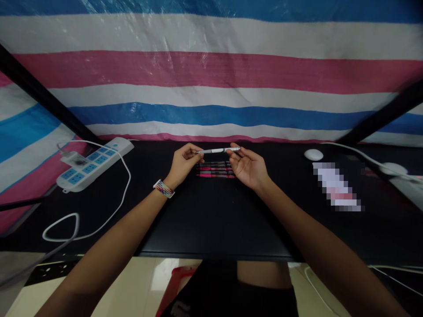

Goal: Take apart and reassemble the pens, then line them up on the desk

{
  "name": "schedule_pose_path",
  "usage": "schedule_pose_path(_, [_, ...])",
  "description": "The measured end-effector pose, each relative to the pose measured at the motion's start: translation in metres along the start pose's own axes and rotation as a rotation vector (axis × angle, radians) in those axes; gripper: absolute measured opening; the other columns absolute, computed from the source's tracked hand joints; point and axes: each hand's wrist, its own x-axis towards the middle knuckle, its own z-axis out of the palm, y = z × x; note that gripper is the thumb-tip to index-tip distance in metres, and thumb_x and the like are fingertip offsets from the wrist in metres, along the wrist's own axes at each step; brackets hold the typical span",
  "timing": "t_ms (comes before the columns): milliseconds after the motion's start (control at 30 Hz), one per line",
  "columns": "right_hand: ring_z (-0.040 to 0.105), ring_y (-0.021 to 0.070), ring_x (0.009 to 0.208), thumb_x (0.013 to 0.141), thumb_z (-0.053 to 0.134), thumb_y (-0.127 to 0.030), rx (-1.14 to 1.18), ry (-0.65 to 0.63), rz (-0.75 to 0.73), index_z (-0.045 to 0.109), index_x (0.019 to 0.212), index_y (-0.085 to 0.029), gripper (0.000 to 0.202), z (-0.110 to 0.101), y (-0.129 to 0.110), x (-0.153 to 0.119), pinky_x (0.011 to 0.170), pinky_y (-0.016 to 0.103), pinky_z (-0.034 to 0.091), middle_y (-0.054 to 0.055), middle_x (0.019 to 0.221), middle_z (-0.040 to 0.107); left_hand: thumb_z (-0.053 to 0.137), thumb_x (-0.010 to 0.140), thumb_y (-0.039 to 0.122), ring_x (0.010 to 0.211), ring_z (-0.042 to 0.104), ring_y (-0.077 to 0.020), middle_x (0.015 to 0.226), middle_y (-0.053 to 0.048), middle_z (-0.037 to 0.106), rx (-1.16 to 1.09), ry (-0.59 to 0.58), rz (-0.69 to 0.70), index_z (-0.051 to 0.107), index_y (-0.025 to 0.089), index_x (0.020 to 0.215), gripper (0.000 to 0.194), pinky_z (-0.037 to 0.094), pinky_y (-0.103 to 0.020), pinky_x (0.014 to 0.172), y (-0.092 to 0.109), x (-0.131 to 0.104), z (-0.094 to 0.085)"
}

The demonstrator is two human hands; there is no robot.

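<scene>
A white and grey pen [216, 151] lies level between my two hands, above the far part of the black table. My left hand [185, 162] pinches its left end between thumb and fingers. At the other end, my right hand [248, 166] grips the pen with its fingertips, palm turned partly up. Just below the held pen, several pink and black pens [215, 170] rest side by side on the table, their right ends partly covered by my right hand. A patterned band [163, 188] circles my left wrist.
On the left stands a white power strip [94, 165] with a plugged-in charger [78, 160] and a looping white cable [127, 187]. To the right are a white mouse [313, 154] and a blurred-out paper [337, 187]. Striped sheeting [211, 72] hangs behind the black table [211, 224].
</scene>
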Motion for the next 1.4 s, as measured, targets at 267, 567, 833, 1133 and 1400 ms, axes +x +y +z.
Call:
schedule_pose_path(267, [0.079,0.0239,0.097,0.093,0.067,-0.041,-0.068,-0.026,-0.014,0.079,0.119,-0.021,0.035,0.002,-0.001,0.0,0.093,0.038,0.069,0.011,0.11,0.084,0.083,0.089,0.034,0.072,0.076,-0.0179,0.081,-0.003,0.078,-0.005,0.002,-0.005,0.075,0.022,0.096,0.015,0.064,-0.035,0.073,-0.001,0.001,-0.001])
schedule_pose_path(567, [0.071,0.0222,0.086,0.086,0.084,-0.039,-0.625,0.121,-0.521,0.086,0.101,-0.028,0.019,-0.013,0.009,0.012,0.09,0.045,0.065,0.005,0.102,0.078,0.08,0.091,0.032,0.081,0.077,-0.0199,0.089,-0.005,0.081,0.13,0.027,0.012,0.08,0.021,0.102,0.015,0.061,-0.035,0.077,-0.011,0.004,-0.006])
schedule_pose_path(833, [0.076,0.0273,0.098,0.09,0.07,-0.026,-1.01,0.119,-0.538,0.087,0.105,-0.025,0.023,-0.035,0.015,0.024,0.099,0.049,0.061,0.008,0.111,0.082,0.073,0.099,0.03,0.097,0.074,-0.0276,0.102,-0.007,0.085,0.548,-0.026,0.201,0.087,0.028,0.106,0.016,0.057,-0.045,0.094,-0.007,-0.002,-0.009])
schedule_pose_path(1133, [0.07,0.0333,0.108,0.1,0.059,-0.019,-1.397,-0.04,-0.556,0.087,0.119,-0.022,0.034,-0.029,0.011,0.016,0.104,0.054,0.053,0.014,0.115,0.08,0.074,0.094,0.023,0.095,0.073,-0.0296,0.101,-0.006,0.085,0.614,-0.041,0.157,0.086,0.029,0.098,0.014,0.055,-0.046,0.093,-0.019,0.001,-0.012])
schedule_pose_path(1400, [0.067,0.034,0.108,0.099,0.058,-0.017,-1.431,-0.051,-0.586,0.086,0.118,-0.023,0.034,-0.028,0.015,0.014,0.103,0.054,0.053,0.013,0.112,0.077,0.074,0.087,0.016,0.09,0.069,-0.0292,0.094,-0.006,0.083,0.641,-0.058,0.153,0.086,0.028,0.092,0.017,0.053,-0.049,0.096,-0.021,0.001,-0.011])
